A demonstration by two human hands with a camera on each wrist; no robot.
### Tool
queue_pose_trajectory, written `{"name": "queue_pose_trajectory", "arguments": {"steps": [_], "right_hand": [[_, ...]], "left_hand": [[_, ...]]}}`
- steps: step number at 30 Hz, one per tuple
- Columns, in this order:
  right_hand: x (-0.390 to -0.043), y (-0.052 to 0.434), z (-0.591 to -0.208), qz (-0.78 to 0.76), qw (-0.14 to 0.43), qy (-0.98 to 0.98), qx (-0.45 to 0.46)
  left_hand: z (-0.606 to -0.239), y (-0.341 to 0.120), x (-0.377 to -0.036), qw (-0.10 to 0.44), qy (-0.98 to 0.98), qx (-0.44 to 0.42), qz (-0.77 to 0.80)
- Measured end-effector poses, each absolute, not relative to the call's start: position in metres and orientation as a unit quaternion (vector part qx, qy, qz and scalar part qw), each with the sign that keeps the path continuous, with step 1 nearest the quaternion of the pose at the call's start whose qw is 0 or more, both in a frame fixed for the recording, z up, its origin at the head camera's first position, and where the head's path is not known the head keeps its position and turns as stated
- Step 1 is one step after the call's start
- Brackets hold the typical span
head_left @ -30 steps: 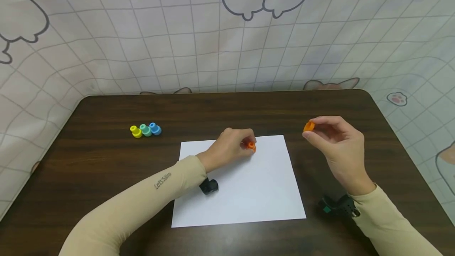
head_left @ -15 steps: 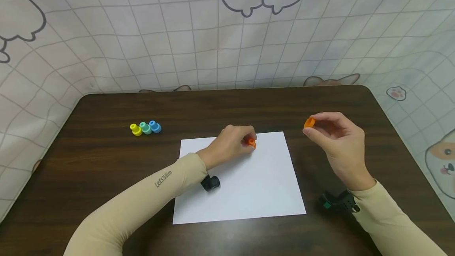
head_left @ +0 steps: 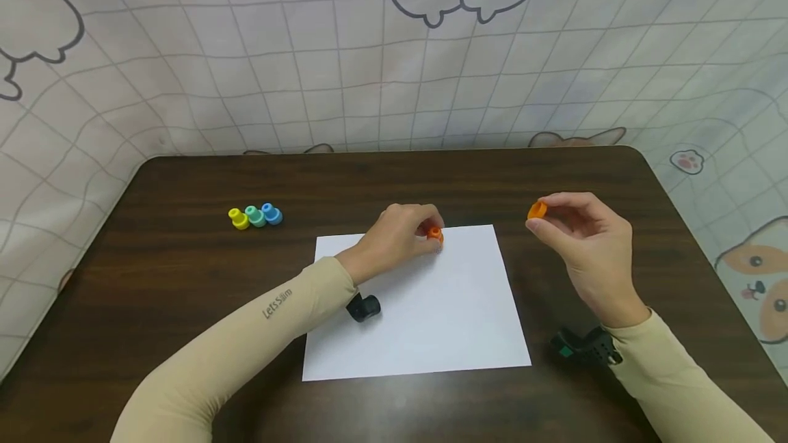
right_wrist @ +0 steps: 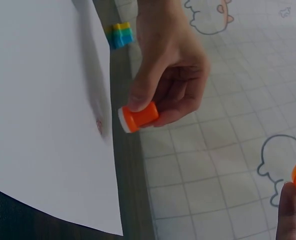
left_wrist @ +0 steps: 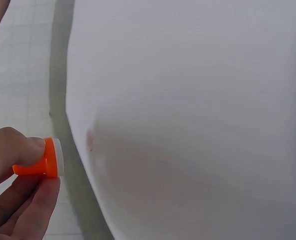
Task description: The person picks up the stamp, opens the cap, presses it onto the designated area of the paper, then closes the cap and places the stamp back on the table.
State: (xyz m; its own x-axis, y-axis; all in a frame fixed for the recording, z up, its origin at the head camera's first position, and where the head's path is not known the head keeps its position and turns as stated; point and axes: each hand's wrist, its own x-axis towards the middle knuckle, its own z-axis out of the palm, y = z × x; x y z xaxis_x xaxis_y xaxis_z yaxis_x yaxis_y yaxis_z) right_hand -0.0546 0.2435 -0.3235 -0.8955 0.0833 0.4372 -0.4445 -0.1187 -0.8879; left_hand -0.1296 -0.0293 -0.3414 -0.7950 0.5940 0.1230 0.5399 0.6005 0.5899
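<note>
- On a dark wooden table [head_left: 185, 279], a person works w/ a small orange stamp [head_left: 434, 232] over a white sheet of paper [head_left: 443, 320], near the sheet's far edge.
- L. hand [head_left: 400, 241]: fingers curled round the stamp body, pinching it; wrist views show its white face just off the paper, not touching.
- R. hand [head_left: 581, 238]: raised over bare table to the right of the sheet, thumb and fingertips pinching the stamp's orange cap [head_left: 537, 210] (a small printed pattern shows inside it in the right wrist view).
- Done, by the look of it: cap is off, and one faint reddish mark [right_wrist: 99, 125] sits on the paper right by the stamp face, so a first print seems made.
- Left, as I judge it: rest of the sheet carries no other mark I can see; cap not yet back on.
- At the table's far left, three more stamps, yellow [head_left: 237, 218], green [head_left: 254, 215] and blue [head_left: 271, 214], stand in a row touching each other, caps on, well apart from both hands.
- Backdrop: a pale grid-print cloth w/ cartoon animals [head_left: 246, 74].
</note>
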Motion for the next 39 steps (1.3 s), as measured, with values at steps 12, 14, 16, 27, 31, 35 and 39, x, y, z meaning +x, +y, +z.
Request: {"name": "queue_pose_trajectory", "arguments": {"steps": [12,14,16,27,31,35,39], "right_hand": [[-0.06,0.234,-0.322,0.721,0.169,-0.656,0.146],[-0.062,0.231,-0.321,0.727,0.164,-0.65,0.15],[-0.064,0.227,-0.32,0.735,0.158,-0.642,0.152],[-0.071,0.204,-0.313,0.725,0.135,-0.657,0.158],[-0.073,0.194,-0.311,0.712,0.127,-0.672,0.161],[-0.074,0.182,-0.31,0.699,0.12,-0.686,0.161],[-0.076,0.169,-0.308,0.683,0.115,-0.701,0.169]], "left_hand": [[-0.331,-0.044,-0.132,0.026,0.883,0.289,0.37],[-0.33,-0.047,-0.132,0.024,0.875,0.281,0.393],[-0.328,-0.051,-0.131,0.023,0.862,0.273,0.426],[-0.318,-0.068,-0.12,-0.003,0.799,0.196,0.569],[-0.317,-0.073,-0.115,-0.008,0.776,0.172,0.606],[-0.315,-0.077,-0.109,-0.016,0.755,0.167,0.634],[-0.31,-0.079,-0.101,-0.021,0.734,0.163,0.659]]}}
